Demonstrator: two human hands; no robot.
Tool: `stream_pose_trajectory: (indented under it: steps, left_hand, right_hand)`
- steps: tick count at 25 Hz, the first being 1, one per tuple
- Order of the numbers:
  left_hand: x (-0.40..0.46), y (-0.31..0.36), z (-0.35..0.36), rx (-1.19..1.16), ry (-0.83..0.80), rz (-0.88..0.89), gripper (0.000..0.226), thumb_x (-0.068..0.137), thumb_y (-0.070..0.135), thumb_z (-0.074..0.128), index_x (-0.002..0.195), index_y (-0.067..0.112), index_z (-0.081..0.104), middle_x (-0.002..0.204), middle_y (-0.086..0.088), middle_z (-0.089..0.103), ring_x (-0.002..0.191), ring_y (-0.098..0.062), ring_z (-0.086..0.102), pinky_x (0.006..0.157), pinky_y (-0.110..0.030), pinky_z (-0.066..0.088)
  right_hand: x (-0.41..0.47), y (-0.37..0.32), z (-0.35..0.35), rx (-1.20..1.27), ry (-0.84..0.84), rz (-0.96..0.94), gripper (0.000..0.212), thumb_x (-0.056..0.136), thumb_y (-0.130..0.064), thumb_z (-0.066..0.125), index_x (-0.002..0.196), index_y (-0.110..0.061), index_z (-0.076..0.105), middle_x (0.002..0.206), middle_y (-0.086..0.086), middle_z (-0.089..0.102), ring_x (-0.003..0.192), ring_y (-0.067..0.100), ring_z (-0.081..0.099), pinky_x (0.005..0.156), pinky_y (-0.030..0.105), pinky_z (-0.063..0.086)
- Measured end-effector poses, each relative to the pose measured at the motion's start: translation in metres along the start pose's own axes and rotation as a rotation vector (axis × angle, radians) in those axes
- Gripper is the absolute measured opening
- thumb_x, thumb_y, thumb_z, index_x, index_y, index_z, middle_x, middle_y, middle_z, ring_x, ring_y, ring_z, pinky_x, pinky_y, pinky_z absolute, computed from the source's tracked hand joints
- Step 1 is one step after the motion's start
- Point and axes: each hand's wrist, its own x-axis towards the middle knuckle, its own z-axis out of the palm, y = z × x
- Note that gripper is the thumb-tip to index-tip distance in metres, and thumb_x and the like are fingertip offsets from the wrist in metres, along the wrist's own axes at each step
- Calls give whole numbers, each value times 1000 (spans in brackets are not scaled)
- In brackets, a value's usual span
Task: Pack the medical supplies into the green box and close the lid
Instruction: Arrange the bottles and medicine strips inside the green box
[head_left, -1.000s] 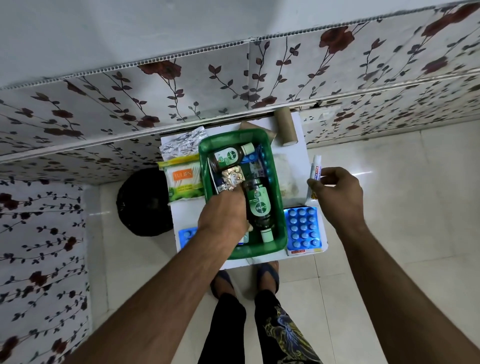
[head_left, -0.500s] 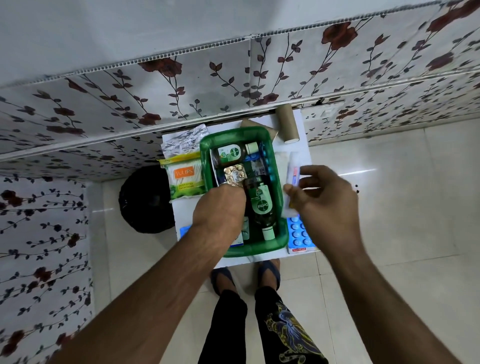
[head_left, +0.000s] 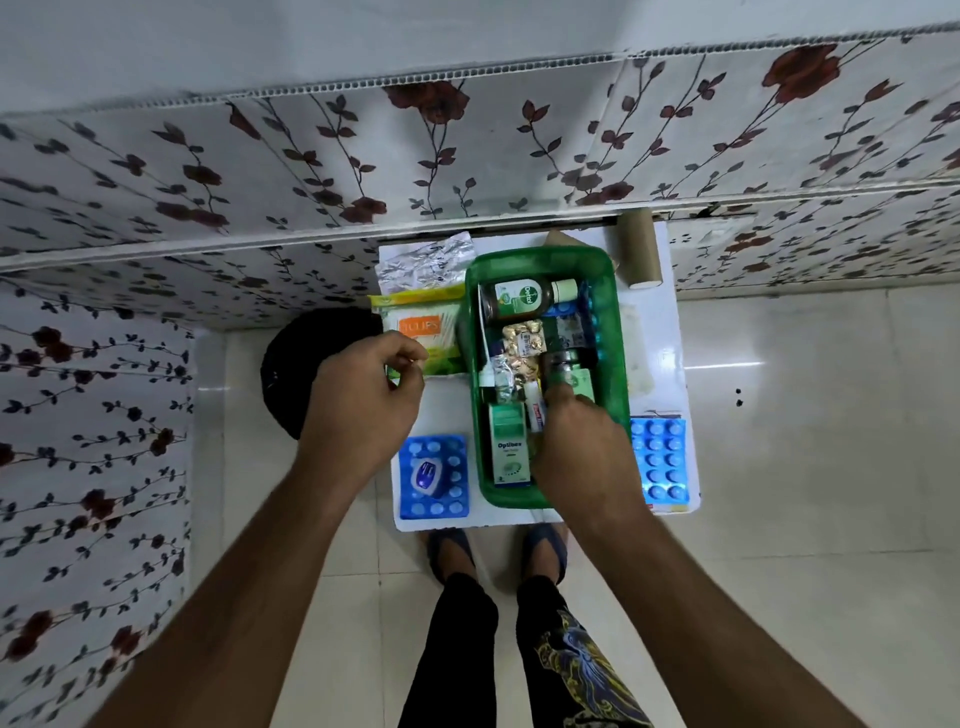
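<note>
On the small white table (head_left: 410, 410), at the centre of the view, one green box (head_left: 615, 364) is seen, open and part filled. Two Dettol bottles are counted inside it: one (head_left: 524, 299) lying crosswise at the 12 o'clock end, a second (head_left: 563, 364) lengthwise toward the middle, mostly hidden. One gold blister strip (head_left: 524, 343), one green-and-white Optibex carton (head_left: 508, 447) at the 6 o'clock end and one white tube (head_left: 535, 410) beside it are also seen inside. Two blue blister packs remain on the table: one (head_left: 436, 475) at 9 o'clock of the box with a small blue-and-white item on it, the other (head_left: 658, 462) at 3 o'clock. One cotton-bud packet (head_left: 423, 332), one silver foil pack (head_left: 421, 265) and one brown cardboard roll (head_left: 639, 249) lie outside.

The right hand (head_left: 582, 452) is reached into the box, fingers curled at the tube; whether it is pinched cannot be told. The left hand (head_left: 363, 400) is held loosely curled over the packet, nothing visibly gripped.

Compared with a second ago, the tube has been carried from the table's 3 o'clock edge into the box, and the left hand has been withdrawn from it.
</note>
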Motion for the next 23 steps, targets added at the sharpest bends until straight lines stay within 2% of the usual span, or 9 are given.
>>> stream_pose_trajectory:
  steps: [2,5,9,12,14,16,18,19,23]
  left_hand:
    - [-4,-14,5,-4,-31,-8,12,86,12,63,89,20,71,76,14,65,61,-6,62,62,-25,48]
    - [-12,-30,12,-29,-70,-40,15,85,9,63,92,19,72,77,14,65,61,-8,63,64,-27,51]
    - [-24,-43,13,-21,-113,-85,19,86,8,63,94,24,71,77,14,65,62,-5,62,60,-23,49]
    - [-34,-51,13,14,-251,-84,29,81,7,70,102,27,70,87,12,64,66,-5,62,60,-23,50]
    - [-43,-55,14,78,-411,-56,45,74,10,77,113,30,66,101,7,60,74,-5,59,67,-25,51]
    - [-51,-58,19,205,-528,1,59,71,15,79,124,31,60,112,5,53,91,-10,57,78,-30,50]
    - [-56,-59,28,292,-536,37,64,71,16,78,130,30,56,117,4,50,102,-14,55,84,-34,50]
    - [-56,-59,30,308,-515,47,63,72,15,76,130,29,56,117,4,50,104,-15,55,84,-34,50]
    - [-51,-62,33,327,-472,98,49,76,18,74,123,26,60,111,4,53,100,-17,59,79,-35,51]
  right_hand:
    - [-1,1,4,-11,18,-13,37,72,-3,66,102,-12,47,87,10,66,77,34,66,58,30,35]
    - [-6,3,4,-1,23,-21,33,74,-1,65,100,-11,48,88,9,67,76,32,66,57,29,35]
    - [-17,2,-13,-8,36,-28,24,79,-2,62,101,-11,59,87,9,71,78,32,66,58,28,38]
    - [-13,29,-53,249,400,32,16,79,-19,60,92,-22,66,74,-3,72,61,25,66,56,28,47]
    - [5,56,-71,358,539,112,16,81,-27,60,94,-23,68,75,-9,69,66,20,67,62,25,43]
    - [34,78,-67,302,363,214,22,86,-25,65,107,-19,68,90,-2,70,90,26,67,73,27,42]
    - [59,90,-52,258,105,286,37,86,-31,70,119,-16,63,109,7,71,108,29,62,87,32,44]
    - [67,92,-45,272,51,298,40,85,-34,71,120,-17,62,112,8,71,110,29,61,91,34,45]
    - [80,98,-30,352,100,281,36,78,-36,74,109,-20,65,104,7,73,101,28,65,88,39,51]
